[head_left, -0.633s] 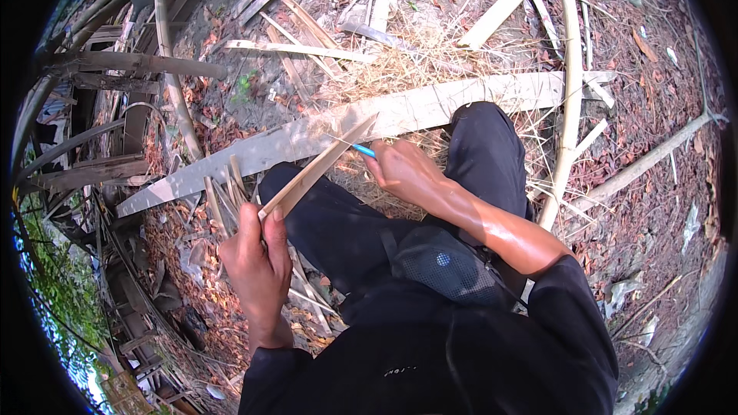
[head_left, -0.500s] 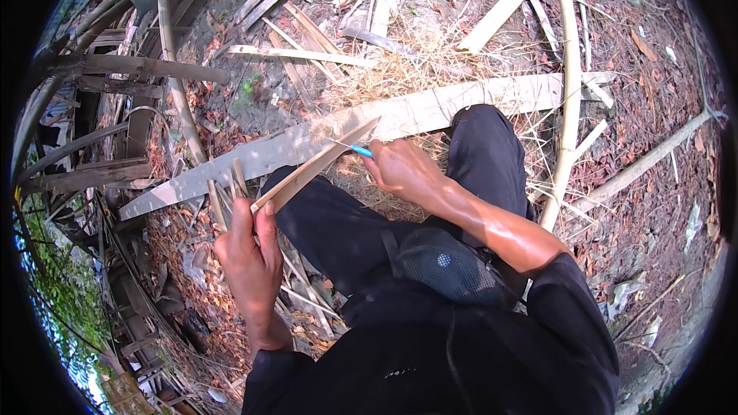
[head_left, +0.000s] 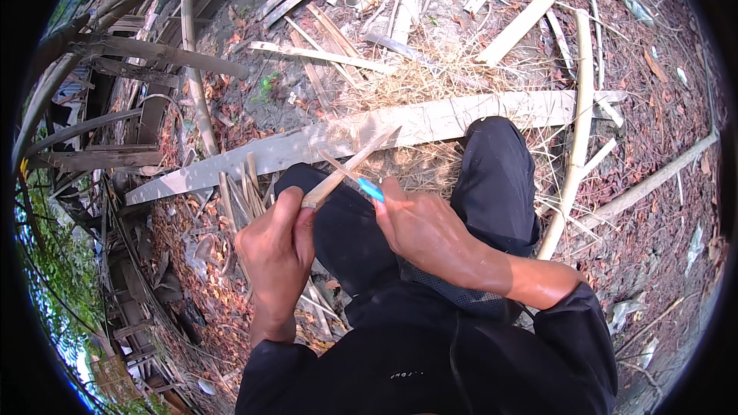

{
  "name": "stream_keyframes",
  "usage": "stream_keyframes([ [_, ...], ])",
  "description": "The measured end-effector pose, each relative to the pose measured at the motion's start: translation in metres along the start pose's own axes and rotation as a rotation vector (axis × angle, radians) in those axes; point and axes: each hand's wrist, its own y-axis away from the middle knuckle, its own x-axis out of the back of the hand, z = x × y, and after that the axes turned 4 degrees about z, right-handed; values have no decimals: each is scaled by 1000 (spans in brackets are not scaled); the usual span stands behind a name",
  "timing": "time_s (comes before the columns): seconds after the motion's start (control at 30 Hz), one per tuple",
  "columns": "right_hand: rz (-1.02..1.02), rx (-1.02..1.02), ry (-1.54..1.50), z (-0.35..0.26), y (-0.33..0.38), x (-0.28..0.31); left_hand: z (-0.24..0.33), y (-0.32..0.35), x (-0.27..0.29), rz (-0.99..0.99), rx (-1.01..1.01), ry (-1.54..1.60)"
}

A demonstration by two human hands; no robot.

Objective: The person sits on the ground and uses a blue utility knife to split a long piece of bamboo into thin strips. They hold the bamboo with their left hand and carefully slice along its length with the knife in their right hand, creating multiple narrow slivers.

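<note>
— Bamboo first: where is the thin, pale split-bamboo strip (head_left: 350, 171) now?

— My left hand (head_left: 275, 250) is clenched round its near end, and it slants up over my knees toward the long flat grey plank (head_left: 430, 119) on the littered ground.

— And your other hand?

— My right hand (head_left: 419, 227), curled round the blue-handled knife (head_left: 370, 188), has slid closer to my left fist since a moment ago; the cut is working down the strip.
</note>
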Motion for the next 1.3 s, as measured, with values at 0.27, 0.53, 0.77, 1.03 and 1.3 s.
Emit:
stream_keyframes([
  [0.27,92,18,-75,17,-5,-20,6,3,-2,-40,74,33],
  [0.53,117,-110,-14,64,-23,-33,4,7,-4,-27,94,66],
  [0.77,133,48,-89,74,-38,-60,-8,0,-1,54,152,-34],
  [1.03,147,-168,171,148,-7,-76,-4,11,-1,45,177,44],
  [1.3,72,-59,-75,66,-32,-44,-5,5,-12,116,125,89],
])
